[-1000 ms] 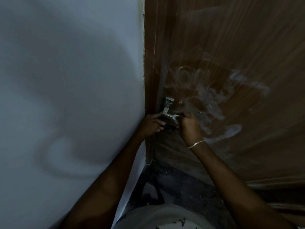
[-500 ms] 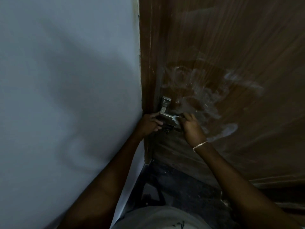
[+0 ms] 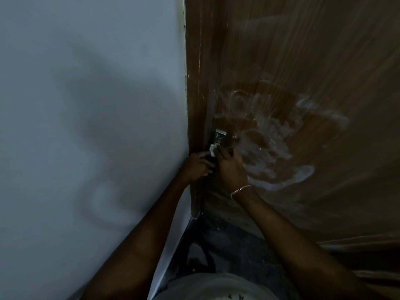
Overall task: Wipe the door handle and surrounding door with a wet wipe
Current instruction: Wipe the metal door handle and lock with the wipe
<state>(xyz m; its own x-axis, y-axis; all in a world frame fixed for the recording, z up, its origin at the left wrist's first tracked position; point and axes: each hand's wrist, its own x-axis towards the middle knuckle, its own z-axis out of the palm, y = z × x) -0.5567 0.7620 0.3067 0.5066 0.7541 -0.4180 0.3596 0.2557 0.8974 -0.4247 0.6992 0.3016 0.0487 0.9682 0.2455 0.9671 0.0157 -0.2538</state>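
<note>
A brown wooden door [image 3: 303, 61] fills the right of the head view, with whitish wet smears [image 3: 272, 139] spread to the right of its handle. The metal door handle [image 3: 219, 136] sits at the door's left edge; only its top plate shows. My right hand [image 3: 230, 167], with a thin bracelet at the wrist, pinches a small white wet wipe [image 3: 212, 150] against the handle's left side. My left hand [image 3: 198, 164] is curled round the handle's lower part from the left, which it hides.
A pale wall [image 3: 86, 105] takes up the whole left side and meets the dark door frame [image 3: 193, 105]. Dark floor [image 3: 227, 245] lies below the door. My grey shirt [image 3: 212, 286] shows at the bottom edge.
My right hand has slid the wipe leftward across the handle, from its right end to its left side near my left hand. My left hand has stayed on the handle.
</note>
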